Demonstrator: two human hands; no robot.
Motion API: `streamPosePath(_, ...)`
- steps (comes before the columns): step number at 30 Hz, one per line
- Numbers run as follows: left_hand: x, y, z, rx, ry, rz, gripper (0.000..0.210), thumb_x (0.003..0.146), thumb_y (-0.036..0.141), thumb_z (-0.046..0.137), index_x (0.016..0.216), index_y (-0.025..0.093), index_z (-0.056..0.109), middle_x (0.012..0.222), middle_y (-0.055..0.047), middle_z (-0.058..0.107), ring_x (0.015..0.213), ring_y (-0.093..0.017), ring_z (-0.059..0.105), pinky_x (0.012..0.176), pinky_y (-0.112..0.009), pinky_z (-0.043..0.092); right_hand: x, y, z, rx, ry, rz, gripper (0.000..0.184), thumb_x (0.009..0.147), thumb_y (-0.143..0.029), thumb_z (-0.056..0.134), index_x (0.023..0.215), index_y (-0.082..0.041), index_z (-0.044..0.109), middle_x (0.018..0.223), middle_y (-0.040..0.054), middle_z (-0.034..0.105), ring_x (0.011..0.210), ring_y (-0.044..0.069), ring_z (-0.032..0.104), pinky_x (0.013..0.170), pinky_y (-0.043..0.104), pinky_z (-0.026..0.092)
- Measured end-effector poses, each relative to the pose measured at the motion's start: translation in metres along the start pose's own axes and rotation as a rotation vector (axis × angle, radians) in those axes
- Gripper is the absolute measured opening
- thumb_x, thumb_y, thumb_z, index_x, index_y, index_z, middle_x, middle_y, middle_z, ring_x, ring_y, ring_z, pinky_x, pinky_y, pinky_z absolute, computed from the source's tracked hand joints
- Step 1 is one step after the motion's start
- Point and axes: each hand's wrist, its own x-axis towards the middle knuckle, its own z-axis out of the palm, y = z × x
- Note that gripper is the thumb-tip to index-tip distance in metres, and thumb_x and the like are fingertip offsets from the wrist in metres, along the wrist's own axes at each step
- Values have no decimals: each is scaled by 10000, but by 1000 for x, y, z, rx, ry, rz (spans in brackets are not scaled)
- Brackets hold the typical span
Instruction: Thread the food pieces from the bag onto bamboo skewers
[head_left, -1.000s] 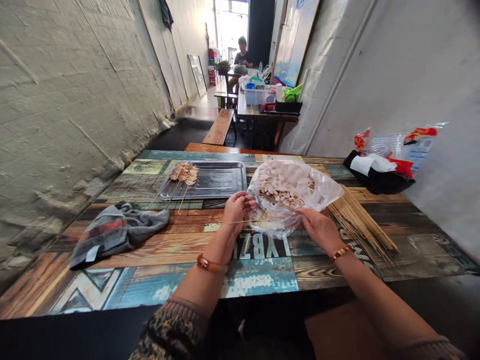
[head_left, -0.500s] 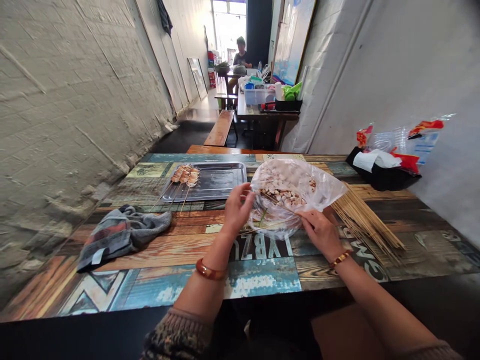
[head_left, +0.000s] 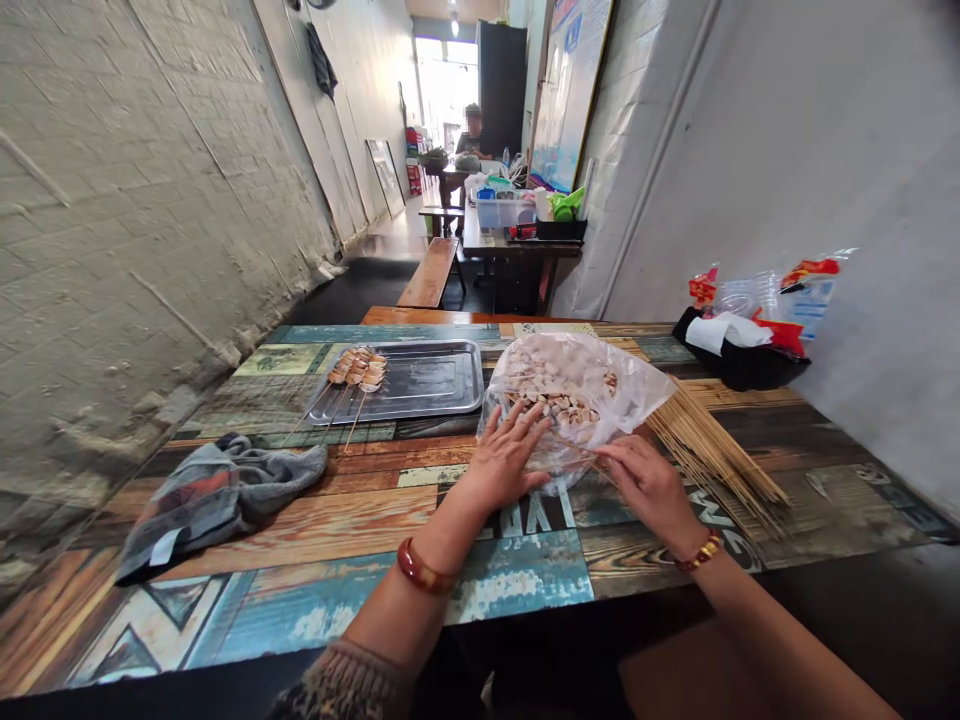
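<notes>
My left hand (head_left: pixel 508 462) is spread palm down over the near side of a clear plastic bag (head_left: pixel 637 385), its fingertips at the pale, sliced food pieces (head_left: pixel 562 408) in it. My right hand (head_left: pixel 646 490) is pinched around a thin bamboo skewer (head_left: pixel 581 445) at the bag's near right edge; the far tip is hidden near my left hand. Left of the bag lies a metal tray (head_left: pixel 431 378) with several loaded skewers (head_left: pixel 358 368) at its left end, their bare sticks reaching over the rim. A fan of bare bamboo skewers (head_left: pixel 724 455) lies to the right of the bag.
A grey cloth (head_left: pixel 232 490) lies at the table's left. At the far right stands a black holder (head_left: pixel 739 360) with tissues and plastic packets. Beyond are a bench (head_left: pixel 431 272), another table with a clear plastic bin (head_left: pixel 506 210), and a seated person (head_left: pixel 471 135).
My left hand has turned palm down and moved right over the bag, its fingers spreading. My right hand still pinches the skewer. The camera view has tilted up slightly.
</notes>
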Motion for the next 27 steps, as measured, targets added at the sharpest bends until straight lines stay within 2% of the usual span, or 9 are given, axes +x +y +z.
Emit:
streamPosePath(4, 3, 3, 4, 45, -11, -5, 655, 763, 360, 654, 1356, 232, 407, 1360, -103, 493, 1349, -290, 305, 1128, -494, 85, 27, -19, 3, -3, -144, -32, 319, 949, -206, 372, 1199, -227, 568, 1080, 57, 663, 986, 164, 617, 870, 298, 484)
streamPosePath(7, 6, 3, 3, 128, -26, -18, 371, 810, 318, 599, 1170, 231, 573, 1112, -89, 613, 1160, -268, 480, 1091, -484, 184, 53, -17, 19, -93, -263, -32, 288, 932, -177, 388, 1104, -214, 616, 1010, 50, 675, 933, 165, 625, 812, 276, 483)
streamPosePath(9, 9, 2, 2, 182, -66, -2, 220, 834, 320, 566, 1017, 221, 639, 985, -85, 622, 1018, -253, 527, 1003, -460, 303, 74, -5, 32, -135, -204, 8, 260, 902, -134, 410, 999, -185, 647, 959, 64, 676, 908, 177, 621, 803, 278, 475)
streamPosePath(11, 11, 2, 1, 220, -106, 20, 189, 847, 347, 549, 924, 212, 658, 929, -86, 610, 950, -247, 524, 892, -421, 376, 97, 10, 41, -147, -90, 55, 257, 869, -84, 412, 931, -145, 654, 942, 101, 671, 920, 203, 608, 835, 305, 461)
streamPosePath(14, 12, 3, 0, 250, -152, 41, 220, 871, 371, 511, 872, 208, 658, 894, -76, 602, 915, -236, 513, 803, -381, 396, 131, 28, 46, -137, 17, 95, 264, 847, -57, 395, 903, -101, 648, 999, 162, 652, 1015, 247, 572, 906, 354, 425)
streamPosePath(17, 11, 7, -2, 247, -177, 41, 262, 898, 371, 462, 844, 199, 652, 881, -69, 604, 892, -224, 513, 752, -354, 397, 151, 29, 45, -109, 49, 122, 258, 859, -89, 398, 926, -98, 647, 986, 152, 665, 999, 248, 583, 888, 348, 431)
streamPosePath(20, 10, 12, -5, 185, -187, 58, 250, 897, 364, 467, 860, 195, 646, 894, -65, 606, 869, -213, 516, 736, -339, 405, 146, 19, 41, -20, -24, 135, 267, 879, -150, 419, 1010, -139, 652, 821, 70, 700, 769, 194, 632, 733, 292, 468)
streamPosePath(23, 8, 17, -6, 69, -195, 119, 212, 888, 335, 491, 955, 201, 640, 900, -54, 606, 860, -200, 524, 762, -325, 418, 124, 7, 37, 216, -173, 200, 357, 895, -202, 397, 1195, -180, 589, 733, 11, 686, 510, 120, 568, 570, 249, 446)
streamPosePath(27, 8, 20, -4, -104, -168, 123, 264, 860, 367, 543, 1035, 195, 640, 911, -63, 606, 862, -199, 550, 772, -318, 441, 98, 5, 32, 641, -199, 347, 419, 858, -250, 420, 1251, -159, 534, 677, -19, 625, 439, 83, 499, 463, 214, 395)
